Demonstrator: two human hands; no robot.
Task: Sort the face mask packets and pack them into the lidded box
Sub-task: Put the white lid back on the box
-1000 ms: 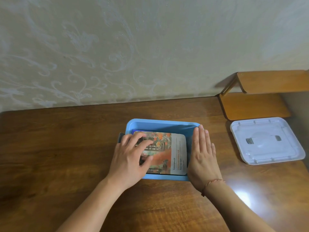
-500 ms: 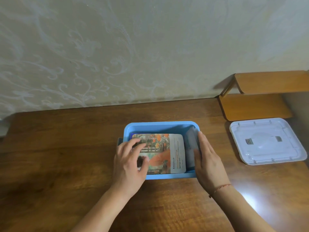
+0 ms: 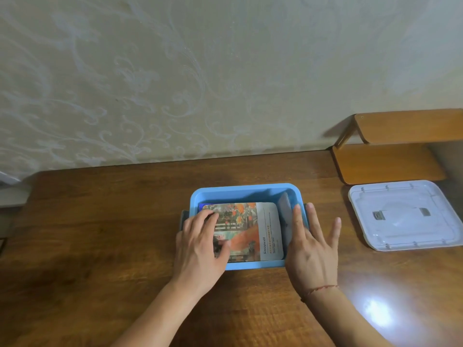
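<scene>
Face mask packets (image 3: 253, 229) lie flat in a stack inside the blue box (image 3: 240, 192), the top one printed with orange flowers and a white strip of text along its right side; a dark blue edge of another packet peeks out at the far left corner. A grey packet (image 3: 285, 209) leans against the box's right inner wall. The left hand (image 3: 200, 246) rests on the left part of the top packet, fingers bent and pressing down, thumb laid across the print, covering much of that side. The right hand (image 3: 310, 249) is spread with straight fingers along the box's right rim, gripping nothing. The white lid (image 3: 406, 214) lies inside-up on the wooden table (image 3: 100, 246), well apart to the right. A small wooden shelf (image 3: 390, 161) stands at the far right against the patterned wall (image 3: 175, 71).
</scene>
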